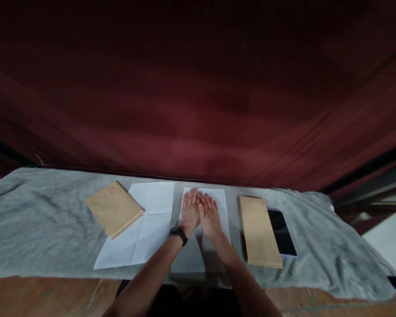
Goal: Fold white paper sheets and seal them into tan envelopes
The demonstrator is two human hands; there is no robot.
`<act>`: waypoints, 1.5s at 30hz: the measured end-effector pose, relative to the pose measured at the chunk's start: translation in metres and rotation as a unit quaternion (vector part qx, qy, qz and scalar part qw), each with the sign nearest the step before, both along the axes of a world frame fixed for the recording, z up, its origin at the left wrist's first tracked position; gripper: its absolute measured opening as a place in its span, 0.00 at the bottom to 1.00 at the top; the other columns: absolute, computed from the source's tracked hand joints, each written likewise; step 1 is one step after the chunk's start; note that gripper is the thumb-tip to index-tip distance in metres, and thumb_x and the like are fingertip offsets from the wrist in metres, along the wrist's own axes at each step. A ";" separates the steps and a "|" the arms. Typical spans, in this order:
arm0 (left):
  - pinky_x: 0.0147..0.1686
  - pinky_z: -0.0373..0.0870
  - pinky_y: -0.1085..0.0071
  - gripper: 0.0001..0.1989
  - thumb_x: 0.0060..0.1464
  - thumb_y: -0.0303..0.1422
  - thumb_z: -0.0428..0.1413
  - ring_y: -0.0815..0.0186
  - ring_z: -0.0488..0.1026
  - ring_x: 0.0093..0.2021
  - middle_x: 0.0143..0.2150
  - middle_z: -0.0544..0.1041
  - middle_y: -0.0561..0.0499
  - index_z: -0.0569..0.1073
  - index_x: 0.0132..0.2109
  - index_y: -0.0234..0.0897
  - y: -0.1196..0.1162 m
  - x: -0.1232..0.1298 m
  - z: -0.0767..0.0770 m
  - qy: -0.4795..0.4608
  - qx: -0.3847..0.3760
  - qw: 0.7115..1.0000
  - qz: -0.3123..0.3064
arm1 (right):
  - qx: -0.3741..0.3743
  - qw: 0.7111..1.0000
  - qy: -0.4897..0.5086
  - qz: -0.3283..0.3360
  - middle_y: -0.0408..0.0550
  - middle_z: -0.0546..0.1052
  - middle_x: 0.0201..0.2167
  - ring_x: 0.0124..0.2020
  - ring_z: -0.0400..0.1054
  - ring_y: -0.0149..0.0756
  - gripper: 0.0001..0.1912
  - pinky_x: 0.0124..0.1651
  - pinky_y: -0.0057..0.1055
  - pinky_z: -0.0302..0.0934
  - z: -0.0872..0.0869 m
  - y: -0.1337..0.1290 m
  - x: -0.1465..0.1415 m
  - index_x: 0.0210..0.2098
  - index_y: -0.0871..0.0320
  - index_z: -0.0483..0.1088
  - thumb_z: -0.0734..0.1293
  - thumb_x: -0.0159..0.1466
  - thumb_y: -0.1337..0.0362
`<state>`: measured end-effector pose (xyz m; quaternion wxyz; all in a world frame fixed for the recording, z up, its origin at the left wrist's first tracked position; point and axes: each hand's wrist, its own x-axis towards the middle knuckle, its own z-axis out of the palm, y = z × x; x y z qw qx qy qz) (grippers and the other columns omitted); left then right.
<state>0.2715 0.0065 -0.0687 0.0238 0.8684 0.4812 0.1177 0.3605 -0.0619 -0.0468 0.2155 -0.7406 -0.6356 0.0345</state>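
Pressing flat on a white paper sheet, two bare hands meet at its upper half

Lying on a grey fuzzy cloth [46, 220], the white paper sheet [222, 201] sits at the middle of the covered surface, its lower part in shadow between the forearms. The left hand [190, 213] rests on it palm down, fingers straight and close together, gripping nothing. The right hand [211, 218] lies beside it in the same manner — open, fingers extended and only slightly apart, holding nothing — and the two touch along their inner edges. A black wristband [179, 235] circles the left wrist.

Just to the left, a larger white sheet with crossing creases [156, 233] lies spread out, and a tan paper packet [114, 209] sits aslant over its left side. To the right of the hands is a long tan paper stack [262, 233], and against its right side lies a black-screened device with a pale purple edge [282, 233]. Farther out, dark red fabric [198, 110] rises behind the cloth — brown flooring [42, 295] shows along the near side.
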 end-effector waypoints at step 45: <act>0.71 0.51 0.49 0.35 0.60 0.28 0.49 0.53 0.50 0.74 0.73 0.57 0.37 0.53 0.73 0.30 -0.092 -0.039 -0.007 -0.010 0.022 0.996 -0.084 | 0.009 1.000 0.002 -0.003 0.59 0.60 0.70 0.73 0.48 0.43 0.27 0.71 0.47 0.48 -0.018 -0.016 -0.030 0.68 0.65 0.60 0.49 0.75 0.62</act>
